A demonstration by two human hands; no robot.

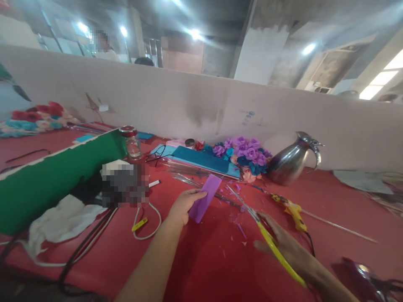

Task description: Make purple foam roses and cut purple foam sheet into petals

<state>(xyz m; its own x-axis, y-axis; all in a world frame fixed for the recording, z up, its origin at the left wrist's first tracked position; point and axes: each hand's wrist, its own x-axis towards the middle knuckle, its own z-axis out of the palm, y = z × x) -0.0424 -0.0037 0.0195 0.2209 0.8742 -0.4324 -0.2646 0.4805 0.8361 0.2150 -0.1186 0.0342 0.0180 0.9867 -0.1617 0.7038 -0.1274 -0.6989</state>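
Observation:
My left hand (185, 206) pinches a purple paper strip (206, 197) between thumb and fingers, tilted up above the red table. To its right, my right hand (280, 237) is around a pair of scissors (270, 241) with yellow handles. The metal blades point up and left, slightly apart, and do not touch the strip. Some right-hand fingers are hidden behind the handles. Small purple scraps (241, 230) lie on the table between and beyond the hands.
Beyond the hands lie blue paper sheets (204, 161) and paper flowers (248, 151). A metal jug (289, 159) and a yellow glue gun (295, 213) are on the right. A green divider (63, 176), a glass jar (134, 147) and a white cable (157, 230) are left.

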